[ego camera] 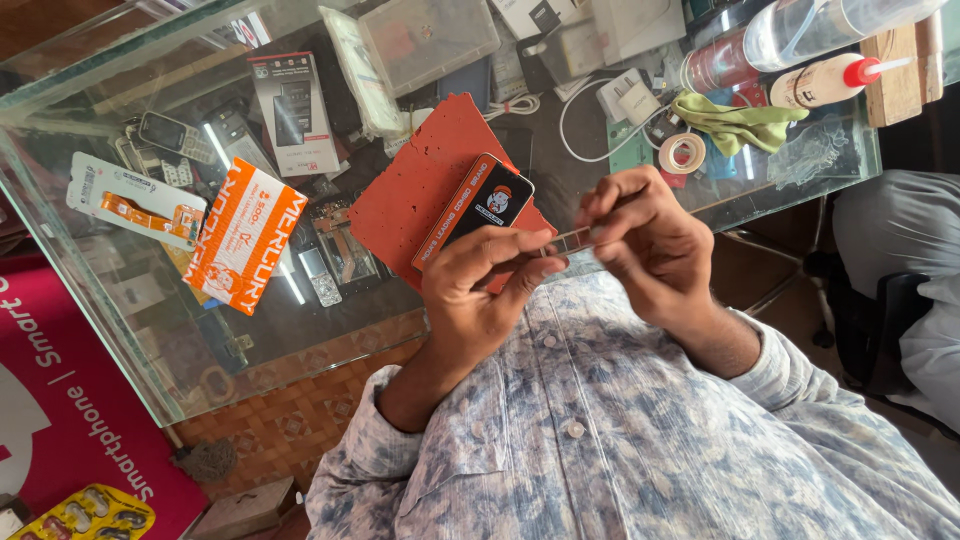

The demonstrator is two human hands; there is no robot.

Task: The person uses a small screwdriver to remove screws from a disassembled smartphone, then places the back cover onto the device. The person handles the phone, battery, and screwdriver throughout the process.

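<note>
Head view, looking down over a glass surface (130, 290). The left hand (470, 290) and the right hand (645, 240) meet above the near edge of the surface, in front of the person's patterned shirt (620, 440). Between them runs a thin, narrow strip (572, 238), held level; it appears to be a slim metal or glass piece, though its material cannot be told at this size. The fingers of the left hand are curled, thumb and forefinger pinched on the strip's left end. The fingers of the right hand are bunched and closed on its right end, the thumb tucked beneath.

Just beyond the left hand a black-and-orange flat packet (478, 208) lies tilted on a red-brown mat (425, 175), which rests on the surface. Further left lie an orange-and-white box (248, 235) and a white carded accessory (135, 200). At the far right stand a clear plastic bottle (800, 35) on its side, a glue bottle with a red nozzle (830, 80), a green cloth (735, 122) and a small roll of tape (682, 153). White cables (580, 110) curl near the middle back.
</note>
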